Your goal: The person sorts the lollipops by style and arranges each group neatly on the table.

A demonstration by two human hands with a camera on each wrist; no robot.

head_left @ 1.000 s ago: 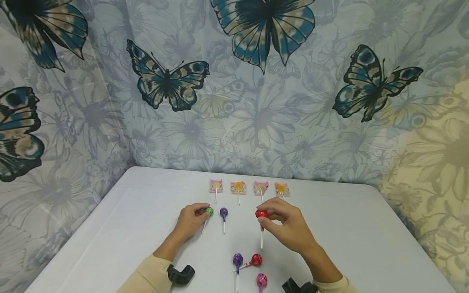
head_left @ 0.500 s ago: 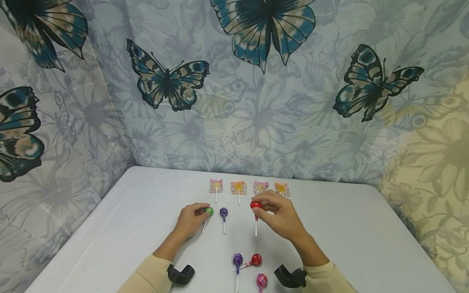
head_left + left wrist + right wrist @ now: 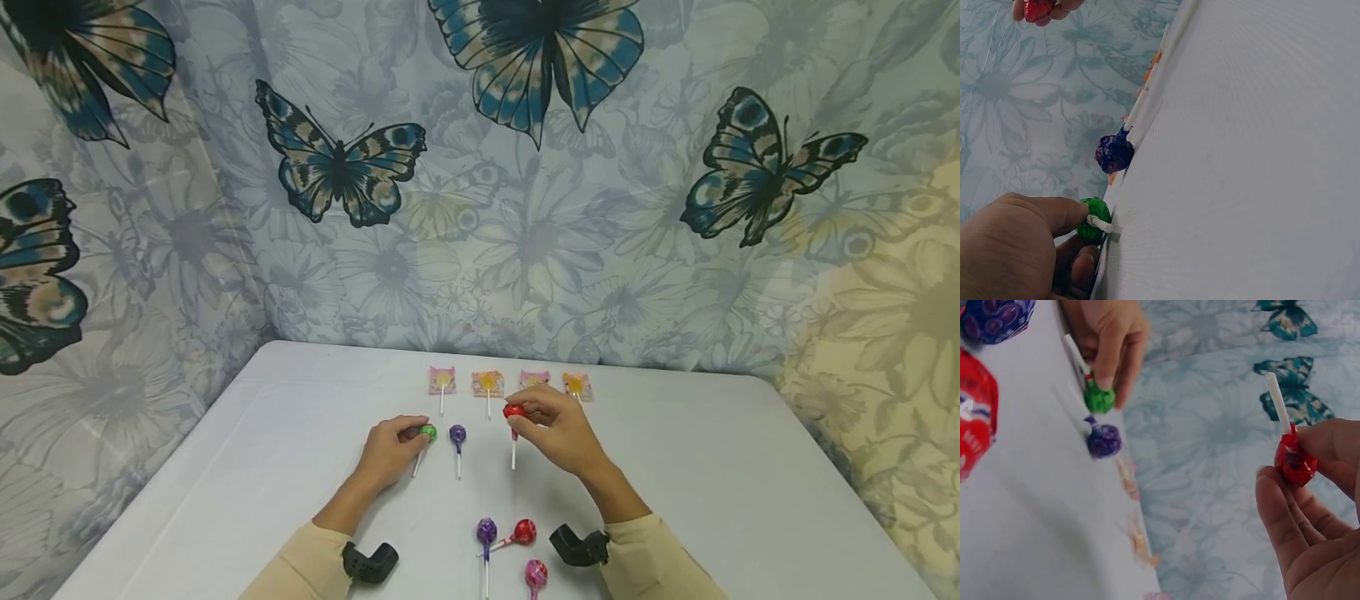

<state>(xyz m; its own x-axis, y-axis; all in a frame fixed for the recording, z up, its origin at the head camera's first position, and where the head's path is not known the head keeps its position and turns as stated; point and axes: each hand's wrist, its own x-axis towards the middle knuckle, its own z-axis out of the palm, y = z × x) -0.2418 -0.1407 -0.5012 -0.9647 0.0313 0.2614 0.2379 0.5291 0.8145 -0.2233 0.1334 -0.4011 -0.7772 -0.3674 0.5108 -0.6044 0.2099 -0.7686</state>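
Head view: right hand (image 3: 558, 427) pinches the held red lollipop (image 3: 513, 411) by its wrapped head, between thumb and fingertips; the white stick hangs free and points back toward the person. The left hand (image 3: 393, 450) pinches the green lollipop (image 3: 430, 432) at its head; that stick slants back and a little left. Between the hands, touched by neither, the middle purple lollipop (image 3: 457, 434) lies on the white table (image 3: 675, 467); the left hand is the nearer to it.

Key relation (judgement): the held red lollipop is to the right of the middle purple lollipop, with a clear gap, its head slightly farther from the person. Their long axes run almost parallel in this view; the green lollipop is the one askew. Both wrist views set the red head against the butterfly-print backdrop (image 3: 637, 292), so I take it as raised off the table. Whether the green lollipop bears on the table: cannot tell.

Surroundings: far row, left to right: left pink-wrapped lollipop (image 3: 442, 380), left orange-wrapped lollipop (image 3: 487, 382), right pink-wrapped lollipop (image 3: 535, 377) (partly behind the right hand), right orange-wrapped lollipop (image 3: 577, 384). Nearest the person: near purple lollipop (image 3: 487, 530), near red lollipop (image 3: 526, 532), their sticks crossing, and pink lollipop (image 3: 536, 572), its stick cut by the frame edge.
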